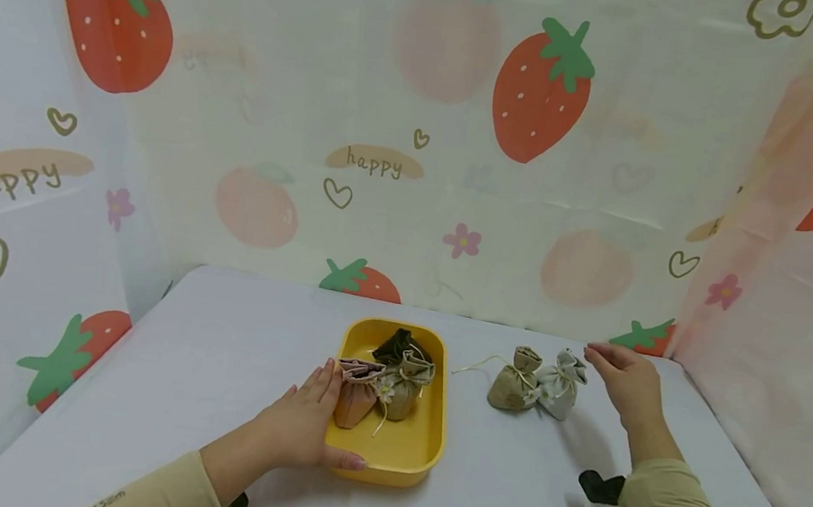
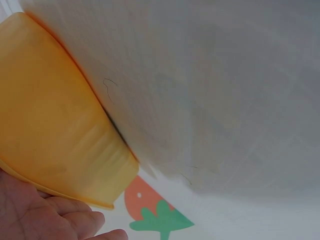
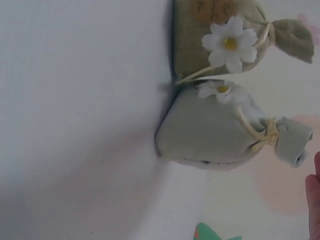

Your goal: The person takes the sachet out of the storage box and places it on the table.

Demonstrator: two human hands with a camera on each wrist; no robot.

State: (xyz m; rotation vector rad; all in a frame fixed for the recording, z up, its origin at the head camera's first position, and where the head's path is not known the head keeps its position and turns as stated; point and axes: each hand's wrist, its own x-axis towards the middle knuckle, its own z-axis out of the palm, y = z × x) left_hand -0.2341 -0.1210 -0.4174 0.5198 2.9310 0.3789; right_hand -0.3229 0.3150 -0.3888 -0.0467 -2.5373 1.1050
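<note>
My left hand (image 1: 299, 424) rests against the left side of a yellow plastic tub (image 1: 440, 422), fingers straight along its rim and thumb over the near corner. In the left wrist view the tub's outer wall (image 2: 60, 115) fills the left side. Inside the tub sit a pinkish-brown drawstring pouch (image 1: 355, 405), an olive pouch (image 1: 404, 398) and a dark pouch (image 1: 397, 345). To the tub's right, a khaki pouch (image 1: 512, 384) touches a pale grey pouch (image 1: 559, 393); both stand upright. Beside the grey pouch's gathered top, my right hand (image 1: 627, 384) hovers with nothing in it.
A white cloth (image 1: 258, 320) covers the table. Behind it hangs a strawberry-print curtain (image 1: 280, 108), which also closes off both sides. The khaki pouch's cord (image 1: 472, 365) trails left towards the tub. White fabric daisies (image 3: 230, 44) are tied to the pouches.
</note>
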